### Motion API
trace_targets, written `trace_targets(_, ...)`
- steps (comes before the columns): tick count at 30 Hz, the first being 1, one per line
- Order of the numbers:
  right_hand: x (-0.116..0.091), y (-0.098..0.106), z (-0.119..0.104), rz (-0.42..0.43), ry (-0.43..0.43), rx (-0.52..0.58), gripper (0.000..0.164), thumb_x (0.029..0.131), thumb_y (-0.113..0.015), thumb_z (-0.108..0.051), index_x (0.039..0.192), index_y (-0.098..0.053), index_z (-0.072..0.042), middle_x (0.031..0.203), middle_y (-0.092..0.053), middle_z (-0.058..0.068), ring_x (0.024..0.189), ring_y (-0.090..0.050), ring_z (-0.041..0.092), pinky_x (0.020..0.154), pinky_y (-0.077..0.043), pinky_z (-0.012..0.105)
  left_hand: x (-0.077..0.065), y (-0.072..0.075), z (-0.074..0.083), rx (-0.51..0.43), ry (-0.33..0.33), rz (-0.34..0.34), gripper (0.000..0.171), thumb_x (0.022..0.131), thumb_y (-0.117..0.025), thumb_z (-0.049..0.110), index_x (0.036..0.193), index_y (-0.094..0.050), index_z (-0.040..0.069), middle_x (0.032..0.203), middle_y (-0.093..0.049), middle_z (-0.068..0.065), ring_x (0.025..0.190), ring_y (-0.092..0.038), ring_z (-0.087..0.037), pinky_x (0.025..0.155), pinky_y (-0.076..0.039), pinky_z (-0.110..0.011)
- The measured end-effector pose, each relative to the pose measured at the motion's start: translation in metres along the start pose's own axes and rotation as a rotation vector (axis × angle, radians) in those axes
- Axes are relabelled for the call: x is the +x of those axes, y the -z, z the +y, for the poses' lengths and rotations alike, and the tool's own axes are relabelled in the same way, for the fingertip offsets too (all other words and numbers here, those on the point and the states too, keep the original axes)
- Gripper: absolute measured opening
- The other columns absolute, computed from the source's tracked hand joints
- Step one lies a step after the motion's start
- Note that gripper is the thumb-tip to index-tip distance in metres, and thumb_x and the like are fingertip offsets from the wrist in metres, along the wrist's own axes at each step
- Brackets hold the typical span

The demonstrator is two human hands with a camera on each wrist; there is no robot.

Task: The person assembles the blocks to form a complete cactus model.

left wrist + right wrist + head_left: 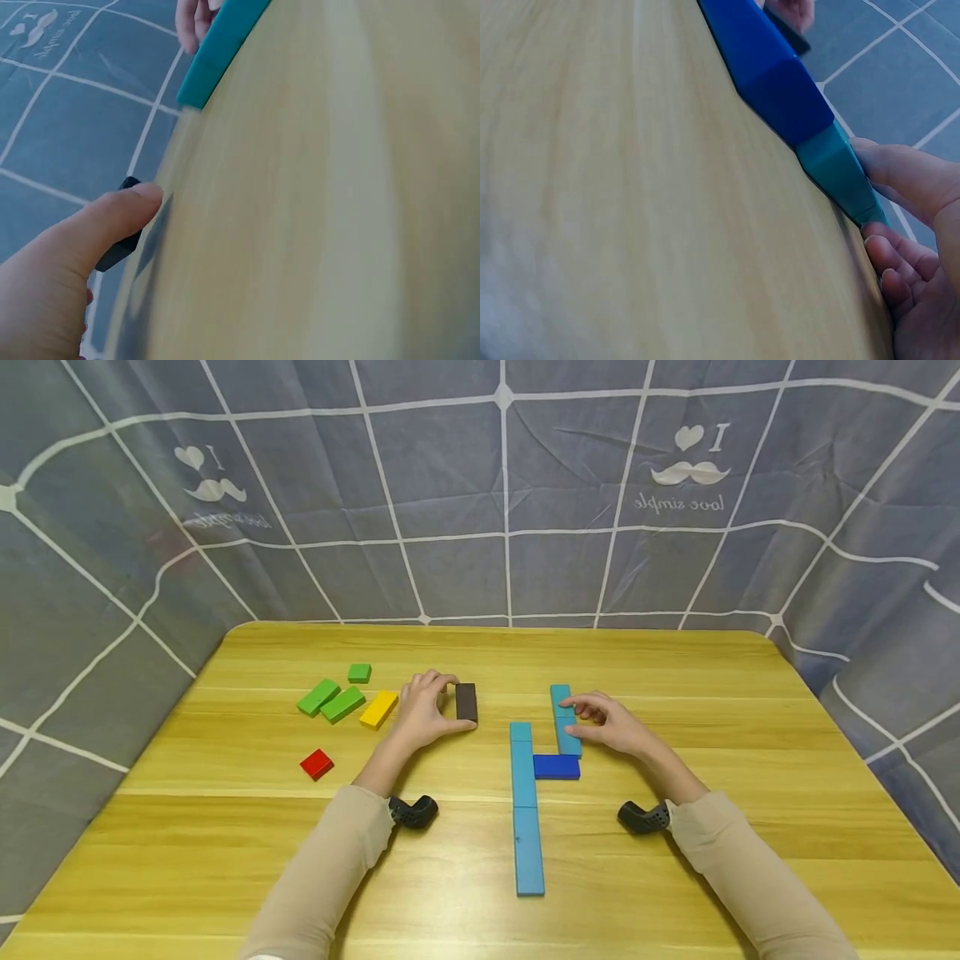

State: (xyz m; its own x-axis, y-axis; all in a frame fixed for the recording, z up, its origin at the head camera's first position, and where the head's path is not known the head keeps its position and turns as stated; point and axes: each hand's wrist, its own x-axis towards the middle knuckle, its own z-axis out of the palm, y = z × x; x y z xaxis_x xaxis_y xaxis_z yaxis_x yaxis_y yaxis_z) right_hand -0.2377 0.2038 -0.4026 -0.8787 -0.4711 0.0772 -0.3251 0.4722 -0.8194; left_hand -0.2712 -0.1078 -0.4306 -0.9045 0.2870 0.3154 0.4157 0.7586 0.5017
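Left hand [422,715] pinched the black block [466,702] back-left of the blue block [557,767], right hand [617,727] (grip unclear) was on the teal pair [562,716] behind it, so a twitch could've skewed them.

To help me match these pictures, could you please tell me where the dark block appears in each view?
Head: the dark block is near the middle, in the left hand.
Left wrist: left of centre, partly hidden by that hand.
Right wrist: near the top edge, right of centre.
Shared landmark: the left hand, beside it every time.
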Motion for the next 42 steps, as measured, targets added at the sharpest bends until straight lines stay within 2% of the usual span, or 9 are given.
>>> trace_targets(5,0.001,-0.001,-0.001,-0.005,0.007,0.008,0.039,0.083,-0.063,-0.001,0.119,-0.053,0.009,0.099,-0.045,0.024,0.086,-0.040,0.032,0.073,-0.034,0.029,0.011,-0.019,0.010,-0.059,0.017,0.016,0.070,0.059,-0.080,0.050,0.111,-0.058,0.008,0.090,-0.050,-0.005,0.089,-0.040,-0.024,0.083,-0.028,-0.043)
trace_targets(9,0.001,-0.001,-0.001,-0.001,0.008,0.014,0.039,0.083,-0.064,-0.001,0.119,-0.053,0.009,0.098,-0.045,0.025,0.087,-0.040,0.033,0.074,-0.033,0.029,0.019,-0.027,0.019,-0.095,0.043,-0.005,0.070,0.060,-0.079,0.051,0.112,-0.058,0.009,0.093,-0.050,-0.005,0.090,-0.040,-0.024,0.086,-0.027,-0.043)
trace_targets(14,0.002,-0.001,-0.001,0.001,0.000,0.006,0.039,0.083,-0.064,-0.002,0.119,-0.053,0.009,0.099,-0.046,0.023,0.087,-0.040,0.032,0.074,-0.034,0.030,0.030,-0.034,0.027,-0.090,0.074,-0.065,0.069,0.061,-0.081,0.044,0.116,-0.058,0.010,0.102,-0.053,-0.006,0.097,-0.042,-0.024,0.090,-0.026,-0.044)
trace_targets(19,0.002,-0.001,-0.002,0.002,-0.012,-0.002,0.040,0.083,-0.064,-0.003,0.120,-0.053,0.008,0.099,-0.046,0.022,0.087,-0.041,0.031,0.074,-0.034,0.032,0.035,-0.039,0.032,-0.063,0.086,-0.089,0.069,0.062,-0.080,0.048,0.118,-0.057,0.014,0.105,-0.053,-0.003,0.099,-0.042,-0.021,0.091,-0.026,-0.042)
trace_targets(28,0.002,0.000,-0.001,0.007,-0.011,-0.004,0.039,0.084,-0.064,-0.002,0.120,-0.053,0.008,0.098,-0.045,0.022,0.087,-0.040,0.032,0.074,-0.034,0.031,0.038,-0.045,0.038,-0.046,0.083,-0.114,0.072,0.063,-0.077,0.053,0.121,-0.056,0.015,0.103,-0.053,-0.003,0.098,-0.042,-0.021,0.092,-0.024,-0.043)
trace_targets(32,0.001,0.000,-0.001,0.014,0.001,-0.009,0.039,0.083,-0.064,-0.002,0.119,-0.053,0.009,0.098,-0.046,0.022,0.086,-0.040,0.032,0.073,-0.034,0.030,0.037,-0.044,0.039,-0.059,0.077,-0.118,0.060,0.074,-0.070,0.050,0.121,-0.056,0.015,0.101,-0.053,-0.003,0.096,-0.042,-0.021,0.090,-0.025,-0.042)
trace_targets(36,0.001,0.000,-0.001,0.017,-0.001,-0.009,0.038,0.083,-0.064,-0.002,0.119,-0.053,0.009,0.098,-0.046,0.022,0.085,-0.040,0.031,0.073,-0.034,0.029,0.036,-0.042,0.039,-0.097,0.053,-0.121,0.043,0.084,-0.063,0.039,0.119,-0.058,0.014,0.098,-0.053,-0.004,0.093,-0.042,-0.022,0.085,-0.025,-0.040)
trace_targets(42,0.001,0.000,-0.002,0.004,-0.016,-0.012,0.038,0.084,-0.063,-0.001,0.119,-0.052,0.009,0.098,-0.045,0.023,0.086,-0.040,0.032,0.073,-0.034,0.030,0.035,-0.042,0.038,-0.149,0.024,-0.128,0.039,0.081,-0.067,0.036,0.113,-0.061,0.015,0.094,-0.053,-0.003,0.092,-0.042,-0.021,0.088,-0.024,-0.041)
